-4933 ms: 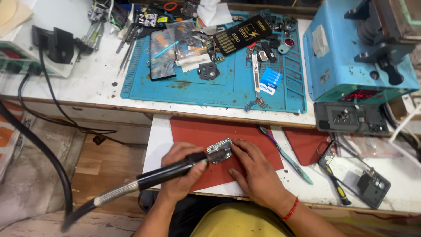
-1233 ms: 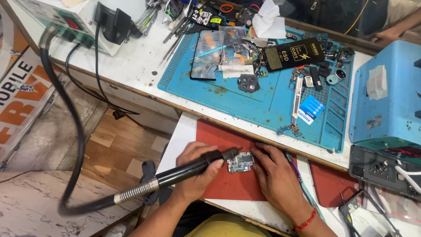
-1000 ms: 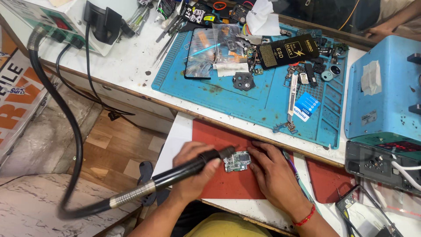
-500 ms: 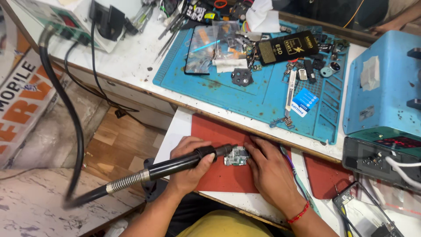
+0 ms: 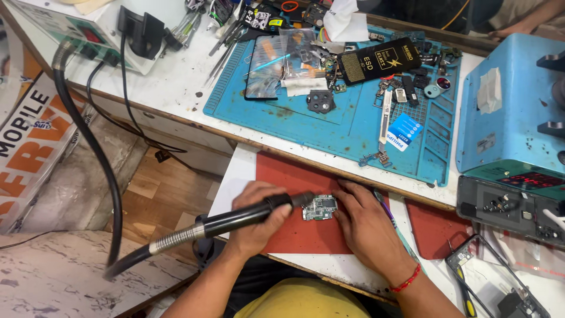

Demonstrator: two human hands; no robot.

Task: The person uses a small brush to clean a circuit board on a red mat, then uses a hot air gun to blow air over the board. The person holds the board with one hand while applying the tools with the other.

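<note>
My left hand (image 5: 256,213) grips the black handle of a hot air wand (image 5: 235,219), whose nozzle points right at a small green circuit board (image 5: 319,206). The board lies on a red mat (image 5: 294,176) on the white lower shelf. My right hand (image 5: 366,221) rests beside the board on its right, fingertips touching its edge and holding it down. A thick black hose (image 5: 88,147) runs from the wand's sprung end up to a white station box (image 5: 70,29) at the far left.
A blue work mat (image 5: 329,126) on the upper bench carries a black phone (image 5: 263,68), a black pouch (image 5: 376,59) and several small parts. A blue machine (image 5: 512,112) stands at right. Tweezers (image 5: 394,221) lie by my right hand. Another person's hand (image 5: 518,26) shows top right.
The view has shifted a little. My left hand with the wand has edged its nozzle closer to the board. My right hand stays on the board.
</note>
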